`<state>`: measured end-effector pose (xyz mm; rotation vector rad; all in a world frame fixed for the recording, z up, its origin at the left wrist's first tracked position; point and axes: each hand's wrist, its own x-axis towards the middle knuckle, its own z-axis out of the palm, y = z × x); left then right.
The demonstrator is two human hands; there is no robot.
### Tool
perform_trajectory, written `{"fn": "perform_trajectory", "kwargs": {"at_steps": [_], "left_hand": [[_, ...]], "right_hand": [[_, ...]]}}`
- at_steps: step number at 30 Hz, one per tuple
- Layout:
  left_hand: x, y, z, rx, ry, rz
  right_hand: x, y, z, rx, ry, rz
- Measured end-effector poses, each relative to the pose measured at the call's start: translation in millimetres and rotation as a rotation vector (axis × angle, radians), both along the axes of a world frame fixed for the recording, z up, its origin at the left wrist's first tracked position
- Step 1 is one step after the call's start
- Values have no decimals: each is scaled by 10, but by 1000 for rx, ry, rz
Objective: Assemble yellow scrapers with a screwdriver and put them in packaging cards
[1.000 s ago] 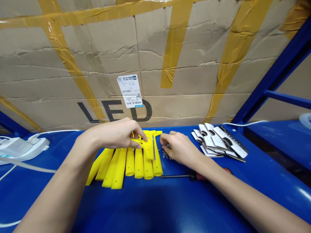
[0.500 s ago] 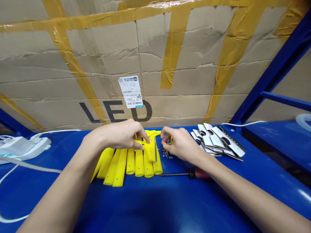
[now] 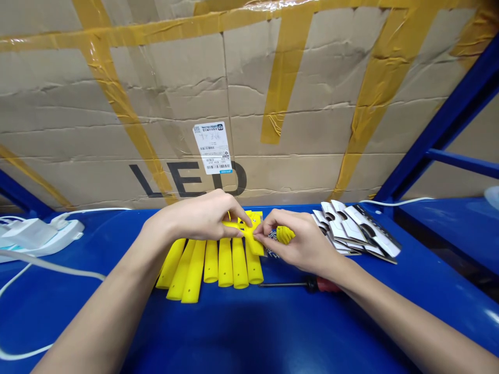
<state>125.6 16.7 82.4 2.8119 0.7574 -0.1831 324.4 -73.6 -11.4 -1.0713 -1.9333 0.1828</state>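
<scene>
My left hand (image 3: 208, 214) is closed around a flat yellow plastic piece (image 3: 255, 243), holding it above a row of yellow hollow handles (image 3: 193, 275). Fingertips of my right hand (image 3: 302, 240) are pinched together against the right side of that piece; whatever lies between them is too small or hidden to make out. Partly covered by the right hand, small metal screws and nuts (image 3: 272, 236) lie on the blue surface. Another yellow part (image 3: 285, 235) shows behind the right fingers. A screwdriver (image 3: 288, 284) with a red and black handle lies below the right wrist.
White and black cardboard sleeves (image 3: 351, 228) are piled on the right. A white power strip (image 3: 58, 236) with cables sits at the left. A large taped cardboard box (image 3: 187, 104) closes off the back, with a blue metal frame (image 3: 440, 119) on the right.
My right hand has moved left from over the screws, and its fingertips now meet the yellow piece. The left hand keeps its hold, with the piece turned a little. The view has shifted slightly.
</scene>
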Motion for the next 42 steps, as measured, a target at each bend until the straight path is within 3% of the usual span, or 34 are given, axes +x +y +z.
{"fn": "perform_trajectory", "kwargs": {"at_steps": [6, 11, 14, 18, 24, 31, 42], "left_hand": [[-46, 63, -1, -34, -34, -14], [-96, 88, 31, -24, -65, 8], [-128, 113, 40, 15, -35, 52], [-156, 162, 22, 30, 0, 69], [-149, 180, -14, 8, -2, 66], [-144, 189, -20, 11, 23, 67], [-136, 172, -35, -7, 10, 53]], "right_hand": [[-8, -70, 53, 39, -71, 69], [-1, -74, 77, -55, 49, 79], [51, 3, 54, -116, 128, -25], [120, 101, -27, -211, -49, -198], [9, 134, -158, -324, -235, -202], [-102, 177, -206, -330, -311, -186], [8, 160, -52, -358, -318, -212]]}}
